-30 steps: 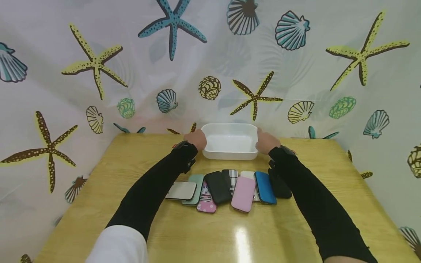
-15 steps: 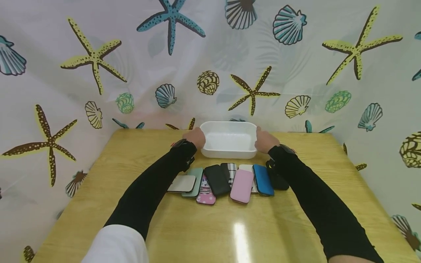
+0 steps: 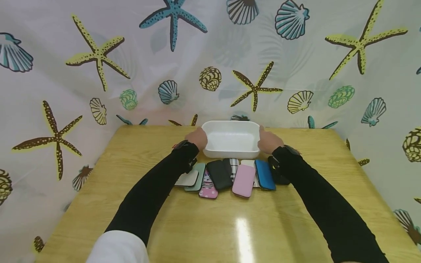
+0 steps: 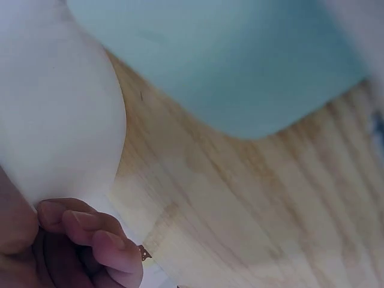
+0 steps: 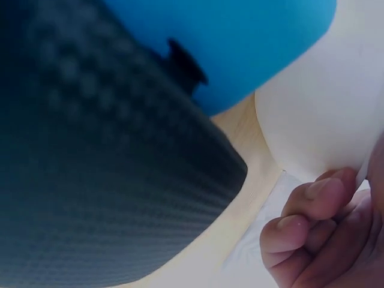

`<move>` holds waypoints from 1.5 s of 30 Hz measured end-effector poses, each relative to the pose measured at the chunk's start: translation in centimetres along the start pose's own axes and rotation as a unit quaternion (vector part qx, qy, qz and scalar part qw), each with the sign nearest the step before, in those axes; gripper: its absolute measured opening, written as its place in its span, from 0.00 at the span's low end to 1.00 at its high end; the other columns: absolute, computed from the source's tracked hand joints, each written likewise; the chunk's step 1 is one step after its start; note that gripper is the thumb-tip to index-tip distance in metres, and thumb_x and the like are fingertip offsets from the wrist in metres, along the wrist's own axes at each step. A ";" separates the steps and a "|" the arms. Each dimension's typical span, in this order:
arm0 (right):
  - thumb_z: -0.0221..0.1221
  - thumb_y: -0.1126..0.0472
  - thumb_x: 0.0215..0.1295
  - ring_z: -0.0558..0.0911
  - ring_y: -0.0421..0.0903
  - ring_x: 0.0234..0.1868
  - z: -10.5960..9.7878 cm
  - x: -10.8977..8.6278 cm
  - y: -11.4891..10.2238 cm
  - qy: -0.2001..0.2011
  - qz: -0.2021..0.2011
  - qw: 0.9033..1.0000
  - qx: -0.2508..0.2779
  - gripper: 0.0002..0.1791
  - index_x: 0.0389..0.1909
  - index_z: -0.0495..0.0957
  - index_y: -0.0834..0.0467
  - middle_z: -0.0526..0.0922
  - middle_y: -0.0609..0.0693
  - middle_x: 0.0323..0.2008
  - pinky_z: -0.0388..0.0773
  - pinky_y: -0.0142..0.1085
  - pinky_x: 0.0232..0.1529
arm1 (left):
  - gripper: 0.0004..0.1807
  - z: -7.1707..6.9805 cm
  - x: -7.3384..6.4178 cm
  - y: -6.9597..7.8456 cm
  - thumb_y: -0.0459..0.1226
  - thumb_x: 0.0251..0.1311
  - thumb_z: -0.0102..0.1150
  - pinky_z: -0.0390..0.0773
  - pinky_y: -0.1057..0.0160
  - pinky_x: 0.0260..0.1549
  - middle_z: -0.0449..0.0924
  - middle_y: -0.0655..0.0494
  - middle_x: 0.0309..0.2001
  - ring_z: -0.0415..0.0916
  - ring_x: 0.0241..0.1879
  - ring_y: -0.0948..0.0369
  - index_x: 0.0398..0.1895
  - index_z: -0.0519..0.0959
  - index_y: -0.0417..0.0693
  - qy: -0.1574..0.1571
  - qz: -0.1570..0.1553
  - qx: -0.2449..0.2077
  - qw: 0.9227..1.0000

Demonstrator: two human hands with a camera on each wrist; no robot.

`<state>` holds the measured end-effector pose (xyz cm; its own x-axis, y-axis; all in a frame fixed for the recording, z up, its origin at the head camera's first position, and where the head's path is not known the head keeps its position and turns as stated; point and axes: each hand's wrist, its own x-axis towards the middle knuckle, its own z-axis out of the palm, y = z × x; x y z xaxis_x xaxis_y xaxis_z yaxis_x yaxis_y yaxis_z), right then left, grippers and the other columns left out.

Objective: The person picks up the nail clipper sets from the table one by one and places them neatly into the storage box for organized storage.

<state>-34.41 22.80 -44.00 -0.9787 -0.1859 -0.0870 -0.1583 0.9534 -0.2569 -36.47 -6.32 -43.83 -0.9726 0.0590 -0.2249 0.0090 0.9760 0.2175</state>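
A white rectangular plastic tub (image 3: 231,154) stands toward the back of the table, held between both hands. My left hand (image 3: 196,138) grips its left end at the rim, and in the left wrist view the fingers (image 4: 102,240) curl beside the tub wall (image 4: 60,108). At the opposite end my right hand (image 3: 269,141) does the same, with curled fingers (image 5: 324,204) at the rim. Right in front of the tub lies an overlapping row of flat rounded cases: cream (image 3: 187,179), mint (image 3: 201,170), black (image 3: 219,174), pink (image 3: 244,180), blue (image 3: 265,176) and others.
A pink cartoon-patterned case (image 3: 208,188) and a plaid one (image 3: 234,165) lie in the row. A black textured case (image 5: 120,174) sits under the right wrist. The wooden table (image 3: 204,226) ends behind at a shell-and-starfish cloth (image 3: 148,62).
Both hands have drawn the tub a little toward the person, and the gap between it and the cases has closed up. The head view has tilted slightly down.
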 end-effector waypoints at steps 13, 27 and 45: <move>0.47 0.68 0.66 0.76 0.52 0.22 0.2 0.0 -1.1 0.005 -0.010 1.000 0.019 0.40 0.76 0.44 0.74 0.82 0.64 0.28 0.67 0.41 0.23 | 0.19 -0.2 -1.4 -0.6 0.38 0.77 0.41 0.82 0.53 0.46 0.81 0.47 0.48 0.80 0.40 0.53 0.61 0.72 0.36 0.031 0.004 0.034 0.999; 0.48 0.67 0.67 0.76 0.51 0.23 -0.1 -0.4 -1.5 -0.016 -0.030 0.999 0.012 0.40 0.76 0.43 0.75 0.81 0.63 0.27 0.69 0.41 0.24 | 0.15 0.0 -1.5 -1.5 0.37 0.76 0.42 0.81 0.55 0.34 0.79 0.49 0.43 0.77 0.32 0.55 0.50 0.79 0.39 0.027 0.022 0.041 0.999; 0.43 0.43 0.80 0.84 0.57 0.41 -2.4 -4.7 2.7 0.021 -0.068 0.997 0.041 0.33 0.67 0.70 0.67 0.85 0.62 0.43 0.79 0.53 0.42 | 0.15 0.3 -0.6 -0.2 0.39 0.76 0.46 0.79 0.58 0.32 0.79 0.51 0.43 0.77 0.32 0.56 0.49 0.81 0.40 0.025 0.045 0.060 0.997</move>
<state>-30.54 26.78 -41.95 -0.9540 -0.2999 -0.0056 -0.2801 0.8974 -0.3410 -35.83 -6.50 -44.06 -0.9770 0.1397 -0.1612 0.1212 0.9854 0.1195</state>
